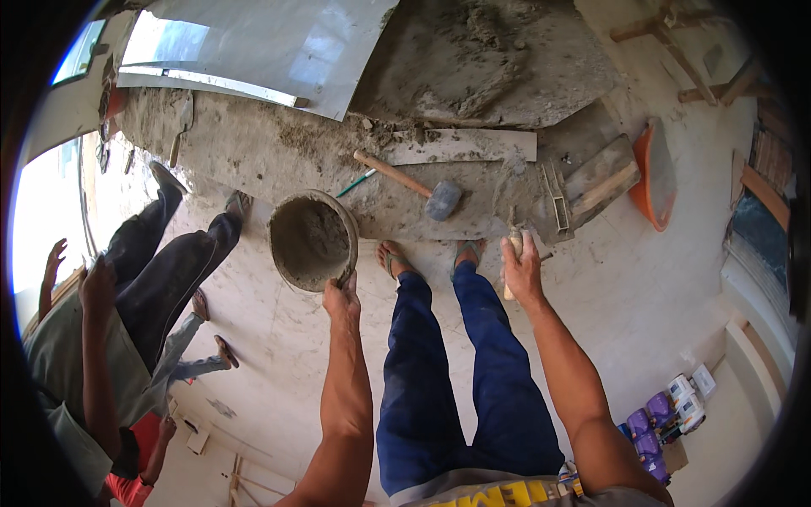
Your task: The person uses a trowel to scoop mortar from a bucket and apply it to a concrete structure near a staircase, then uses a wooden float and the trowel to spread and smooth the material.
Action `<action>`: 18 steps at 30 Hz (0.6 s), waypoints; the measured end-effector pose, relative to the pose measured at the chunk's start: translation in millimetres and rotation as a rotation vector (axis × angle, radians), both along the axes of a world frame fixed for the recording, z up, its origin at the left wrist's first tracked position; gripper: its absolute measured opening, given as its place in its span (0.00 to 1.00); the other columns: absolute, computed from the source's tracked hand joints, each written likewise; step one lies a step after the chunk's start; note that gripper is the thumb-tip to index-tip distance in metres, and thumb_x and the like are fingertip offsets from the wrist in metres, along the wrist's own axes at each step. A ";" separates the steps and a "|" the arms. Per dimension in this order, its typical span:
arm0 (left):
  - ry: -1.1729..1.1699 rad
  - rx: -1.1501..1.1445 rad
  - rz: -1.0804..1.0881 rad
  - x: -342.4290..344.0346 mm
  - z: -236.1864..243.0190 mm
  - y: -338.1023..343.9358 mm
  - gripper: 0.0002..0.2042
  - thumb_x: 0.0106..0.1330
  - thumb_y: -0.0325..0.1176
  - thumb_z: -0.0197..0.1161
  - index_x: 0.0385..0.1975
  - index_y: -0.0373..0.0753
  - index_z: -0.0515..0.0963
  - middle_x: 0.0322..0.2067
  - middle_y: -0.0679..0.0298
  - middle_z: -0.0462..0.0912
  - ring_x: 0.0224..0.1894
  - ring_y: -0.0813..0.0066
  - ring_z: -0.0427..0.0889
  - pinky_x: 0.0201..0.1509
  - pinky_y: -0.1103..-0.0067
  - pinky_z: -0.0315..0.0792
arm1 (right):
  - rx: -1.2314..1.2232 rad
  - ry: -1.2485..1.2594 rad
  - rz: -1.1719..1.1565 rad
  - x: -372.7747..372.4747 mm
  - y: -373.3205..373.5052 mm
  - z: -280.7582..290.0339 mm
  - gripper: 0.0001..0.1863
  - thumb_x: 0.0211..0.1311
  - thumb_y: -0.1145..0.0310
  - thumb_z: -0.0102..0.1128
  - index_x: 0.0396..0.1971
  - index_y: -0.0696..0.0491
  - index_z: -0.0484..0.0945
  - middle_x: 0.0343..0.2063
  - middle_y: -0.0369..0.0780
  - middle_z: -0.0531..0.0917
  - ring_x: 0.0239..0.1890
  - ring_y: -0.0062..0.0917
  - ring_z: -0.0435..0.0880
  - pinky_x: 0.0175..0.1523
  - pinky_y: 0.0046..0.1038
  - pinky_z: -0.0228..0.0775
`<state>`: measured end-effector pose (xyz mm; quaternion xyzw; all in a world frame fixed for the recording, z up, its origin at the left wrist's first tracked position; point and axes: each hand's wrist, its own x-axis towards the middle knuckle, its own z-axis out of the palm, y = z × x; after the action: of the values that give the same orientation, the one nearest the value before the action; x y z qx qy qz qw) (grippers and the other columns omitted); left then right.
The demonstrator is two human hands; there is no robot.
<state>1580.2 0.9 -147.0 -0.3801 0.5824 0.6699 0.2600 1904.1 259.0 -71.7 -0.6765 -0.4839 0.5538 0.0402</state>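
Observation:
My left hand (341, 297) is closed on the rim of a grey, mortar-smeared bucket (285, 235). The bucket is tipped so that its inside shows, with wet mortar (326, 232) in it. My right hand (525, 269) grips the wooden handle of a trowel (512, 243); its blade points away from me and blends into the mortar behind it. Just past my feet, a rubber mallet (443, 201) with a wooden handle lies on the mortar-covered surface. A thin green stick (356, 183) rests between the mallet and the bucket.
A large grey tile (253, 42) lies at the far left, beside a mortar bed (473, 63). A pale strip (465, 145), a metal channel (556, 198), a plank (604, 182) and an orange basin (655, 173) lie rightward. Another trowel (182, 122) and other people (182, 262) are at left.

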 end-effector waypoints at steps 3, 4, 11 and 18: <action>0.000 -0.030 -0.157 23.8 13.4 -10.8 0.16 0.74 0.22 0.44 0.58 0.21 0.67 0.56 0.42 0.77 0.55 0.45 0.83 0.61 0.54 0.82 | 0.084 0.023 0.016 2.8 0.9 -5.1 0.30 0.70 0.50 0.58 0.52 0.65 0.70 0.34 0.56 0.80 0.37 0.48 0.83 0.45 0.44 0.75; -0.004 -0.056 -0.224 31.3 19.8 -9.0 0.16 0.74 0.23 0.45 0.58 0.23 0.68 0.56 0.43 0.77 0.55 0.47 0.83 0.61 0.55 0.82 | 0.109 0.025 0.014 2.9 2.3 -6.4 0.29 0.70 0.50 0.58 0.51 0.65 0.70 0.35 0.56 0.80 0.41 0.50 0.83 0.48 0.45 0.75; -0.045 -0.016 -0.356 99.4 41.9 11.0 0.20 0.73 0.18 0.49 0.63 0.36 0.61 0.53 0.49 0.76 0.50 0.49 0.84 0.52 0.52 0.86 | -0.148 0.087 -0.099 -43.7 46.0 44.0 0.29 0.71 0.54 0.56 0.56 0.66 0.68 0.38 0.60 0.81 0.43 0.58 0.82 0.51 0.49 0.75; -0.274 0.009 -0.314 134.0 32.7 29.0 0.24 0.78 0.21 0.42 0.72 0.43 0.56 0.69 0.51 0.62 0.66 0.47 0.73 0.68 0.49 0.74 | 0.136 0.041 0.123 -59.4 40.6 -7.1 0.28 0.71 0.55 0.57 0.55 0.66 0.68 0.43 0.63 0.80 0.47 0.60 0.81 0.52 0.49 0.74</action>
<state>1714.3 30.0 -114.2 -0.3712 0.5906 0.5658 0.4396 1844.7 299.6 -78.8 -0.6299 -0.5600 0.5346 0.0619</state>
